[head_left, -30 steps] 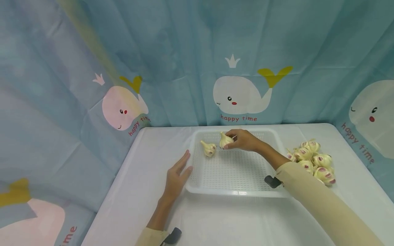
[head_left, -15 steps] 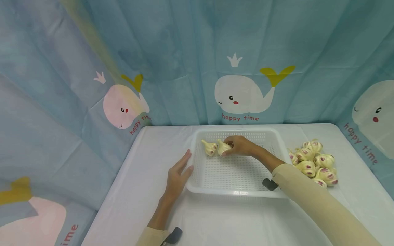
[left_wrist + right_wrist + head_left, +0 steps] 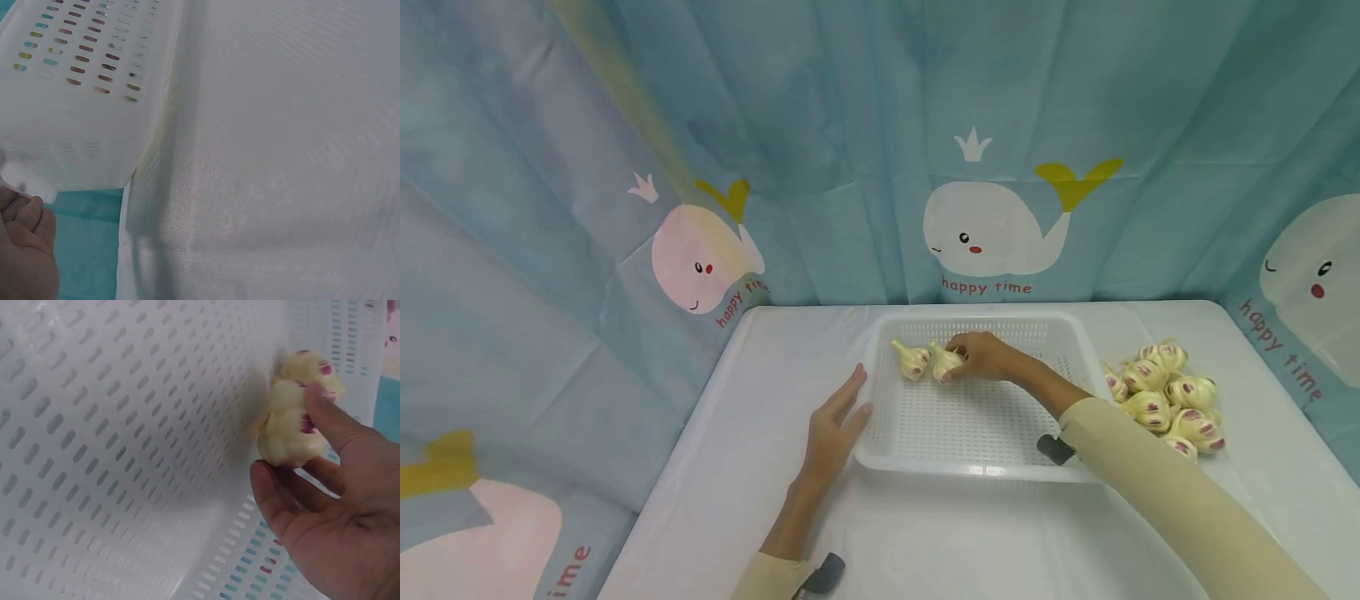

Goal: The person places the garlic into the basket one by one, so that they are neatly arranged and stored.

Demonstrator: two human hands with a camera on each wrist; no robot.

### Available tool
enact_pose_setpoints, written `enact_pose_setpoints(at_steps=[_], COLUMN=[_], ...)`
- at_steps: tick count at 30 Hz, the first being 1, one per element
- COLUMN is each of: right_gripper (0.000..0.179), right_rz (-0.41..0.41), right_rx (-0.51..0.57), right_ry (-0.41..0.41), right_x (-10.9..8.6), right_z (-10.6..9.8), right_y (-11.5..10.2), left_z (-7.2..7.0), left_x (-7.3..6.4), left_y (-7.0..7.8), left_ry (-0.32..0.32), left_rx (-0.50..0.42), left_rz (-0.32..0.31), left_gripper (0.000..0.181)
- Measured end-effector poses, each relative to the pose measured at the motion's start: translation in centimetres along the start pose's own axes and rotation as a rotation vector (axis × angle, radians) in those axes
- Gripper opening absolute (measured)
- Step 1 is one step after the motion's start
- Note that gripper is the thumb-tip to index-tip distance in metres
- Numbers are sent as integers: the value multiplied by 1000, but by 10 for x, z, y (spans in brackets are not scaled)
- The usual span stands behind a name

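My right hand (image 3: pixel 988 357) pinches a garlic bulb (image 3: pixel 944 363) between thumb and fingers, low inside the white perforated plastic basket (image 3: pixel 977 471). Another bulb (image 3: pixel 913 363) lies just left of it, close against it, near the back left corner. In the right wrist view the gripped bulb (image 3: pixel 290 428) shows purple streaks, with the second bulb (image 3: pixel 312 365) partly hidden behind it. My left hand (image 3: pixel 829 437) rests at the basket's left rim, fingers straight and thumb apart. The left wrist view has only part of that hand (image 3: pixel 28 240), beside the basket wall (image 3: pixel 75 125).
To the right of the basket, several garlic bulbs (image 3: pixel 1150 408) are heaped on the white-covered table (image 3: pixel 970 542). A blue curtain (image 3: pixel 842 242) with whale prints hangs behind and along the sides. The right sleeve (image 3: pixel 1172 483) crosses the basket's right rim.
My right hand has lowered the garlic bulb toward the basket floor, close to the other bulb, and since then has barely moved. The left hand stays at the rim.
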State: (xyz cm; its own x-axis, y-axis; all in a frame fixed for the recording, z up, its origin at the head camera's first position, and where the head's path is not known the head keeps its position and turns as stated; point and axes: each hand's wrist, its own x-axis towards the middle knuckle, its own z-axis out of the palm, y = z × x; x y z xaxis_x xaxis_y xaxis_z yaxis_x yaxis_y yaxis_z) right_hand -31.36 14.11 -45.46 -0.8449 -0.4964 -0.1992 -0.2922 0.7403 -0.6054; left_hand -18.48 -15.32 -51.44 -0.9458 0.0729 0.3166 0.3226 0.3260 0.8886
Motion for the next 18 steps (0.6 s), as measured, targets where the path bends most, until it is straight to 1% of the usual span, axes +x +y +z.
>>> enact_pose_setpoints(at_steps=[3,9,13,18], right_gripper=[55,59,58,58], right_rz=[1,4,1,26], right_rx=[-14,-3,-18,-43], right_ry=[-6,-14,2,24], right_x=[-1,-1,-1,-3], right_z=[0,1,2,2], right_y=[-1,0,0,-1], left_z=[0,0,0,0], left_x=[0,-1,0,-1], left_y=[0,-1,0,1], left_ry=[2,6,2,2], left_rx=[0,-1,5,19], left_rz=[-1,6,7,-3], left_gripper=[51,51,51,51])
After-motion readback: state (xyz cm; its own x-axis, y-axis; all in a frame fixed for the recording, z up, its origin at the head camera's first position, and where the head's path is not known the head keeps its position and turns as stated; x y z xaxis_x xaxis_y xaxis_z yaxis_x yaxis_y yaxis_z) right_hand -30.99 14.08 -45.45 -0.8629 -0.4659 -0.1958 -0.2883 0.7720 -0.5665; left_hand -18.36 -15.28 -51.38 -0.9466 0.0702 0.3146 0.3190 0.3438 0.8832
